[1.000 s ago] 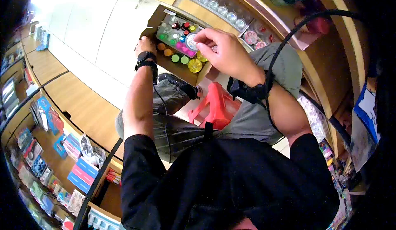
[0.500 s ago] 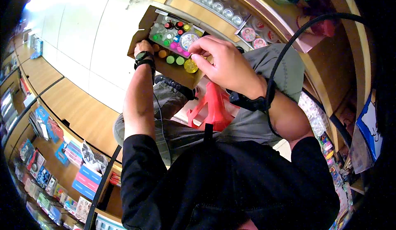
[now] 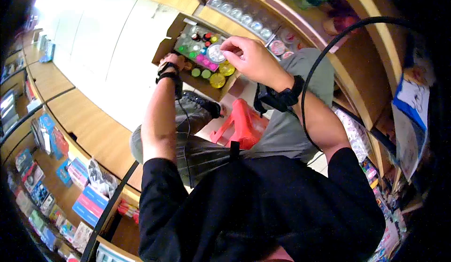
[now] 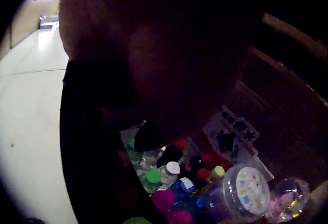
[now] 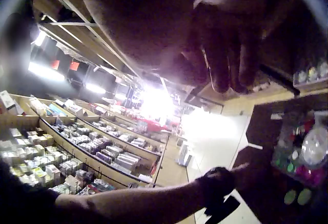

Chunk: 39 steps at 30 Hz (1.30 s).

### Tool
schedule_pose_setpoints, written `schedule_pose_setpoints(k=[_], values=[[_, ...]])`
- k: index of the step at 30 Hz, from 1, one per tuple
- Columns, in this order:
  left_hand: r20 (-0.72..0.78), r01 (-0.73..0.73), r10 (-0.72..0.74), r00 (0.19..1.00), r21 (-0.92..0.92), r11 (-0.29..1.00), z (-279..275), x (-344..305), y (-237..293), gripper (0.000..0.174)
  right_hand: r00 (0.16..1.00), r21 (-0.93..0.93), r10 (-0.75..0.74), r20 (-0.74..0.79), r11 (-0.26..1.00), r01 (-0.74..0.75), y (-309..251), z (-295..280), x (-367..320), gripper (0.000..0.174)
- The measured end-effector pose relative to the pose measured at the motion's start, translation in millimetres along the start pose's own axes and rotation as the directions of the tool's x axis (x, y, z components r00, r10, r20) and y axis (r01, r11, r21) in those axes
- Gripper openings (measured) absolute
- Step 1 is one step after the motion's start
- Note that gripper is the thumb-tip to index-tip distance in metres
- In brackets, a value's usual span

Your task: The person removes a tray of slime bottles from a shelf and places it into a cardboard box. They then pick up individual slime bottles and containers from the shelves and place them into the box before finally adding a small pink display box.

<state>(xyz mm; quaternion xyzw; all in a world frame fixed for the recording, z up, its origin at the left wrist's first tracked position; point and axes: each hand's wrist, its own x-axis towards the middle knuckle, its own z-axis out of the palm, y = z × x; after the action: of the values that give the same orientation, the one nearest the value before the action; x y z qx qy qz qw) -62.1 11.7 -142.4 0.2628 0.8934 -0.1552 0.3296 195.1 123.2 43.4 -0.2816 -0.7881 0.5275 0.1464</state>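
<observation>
An open cardboard box (image 3: 158, 53) of small bottles stands before me. My left hand (image 3: 172, 62) is over its near-left wall, beside an orange cap (image 3: 188, 65); I cannot tell what its fingers hold. In the left wrist view this hand is a dark shape above the bottles. To the right, my right hand (image 3: 251, 57) is close to a clear jar with a white patterned lid (image 3: 216, 54), its fingers loosely bent. Nothing shows between those fingers in the right wrist view. Past the jar lies a clear, glittery round container (image 4: 288, 201).
The box also holds green caps (image 3: 196, 72), magenta caps (image 3: 206, 62) and yellow round jars (image 3: 217, 80). A red bag (image 3: 245, 125) is between the legs. Wooden shelves with a row of clear jars (image 3: 236, 13) run along the right. A black cable (image 3: 312, 69) loops by the right arm.
My left hand has shifted inward over the box wall and now covers one of the orange caps. The right hand stays close to the white-lidded jar, moving only slightly.
</observation>
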Motion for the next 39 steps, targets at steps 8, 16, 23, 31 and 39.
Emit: schedule_pose_setpoints(k=[8, 16, 23, 31, 39], values=[[-0.224, -0.511, 0.522, 0.823, -0.694, 0.507, -107, -100, -17, 0.038, 0.917, -0.080, -0.038, -0.398, 0.997, 0.006, -1, -103, -41, 0.028], [-0.485, -0.374, 0.331, 0.810, -0.860, -0.346, -116, -218, -72, 0.034, 0.664, -0.418, 0.021, -0.748, 0.762, -0.495, -5, -152, -73, 0.043], [-0.486, -0.384, 0.222, 0.845, -0.842, -0.379, -109, -217, -89, 0.029, 0.631, -0.395, 0.295, -0.718, 0.573, -0.718, -2, -166, -49, 0.042], [-0.582, -0.539, 0.102, 0.807, -0.796, -0.274, -111, -205, -90, 0.026, 0.685, -0.580, -0.051, -0.727, 0.579, -0.573, 41, -184, -41, 0.032], [-0.933, -0.927, 0.205, 0.297, -0.230, 0.296, -95, -237, -17, 0.027, 0.736, -0.695, -0.469, -0.488, 0.719, -0.001, -59, -89, -68, 0.026]])
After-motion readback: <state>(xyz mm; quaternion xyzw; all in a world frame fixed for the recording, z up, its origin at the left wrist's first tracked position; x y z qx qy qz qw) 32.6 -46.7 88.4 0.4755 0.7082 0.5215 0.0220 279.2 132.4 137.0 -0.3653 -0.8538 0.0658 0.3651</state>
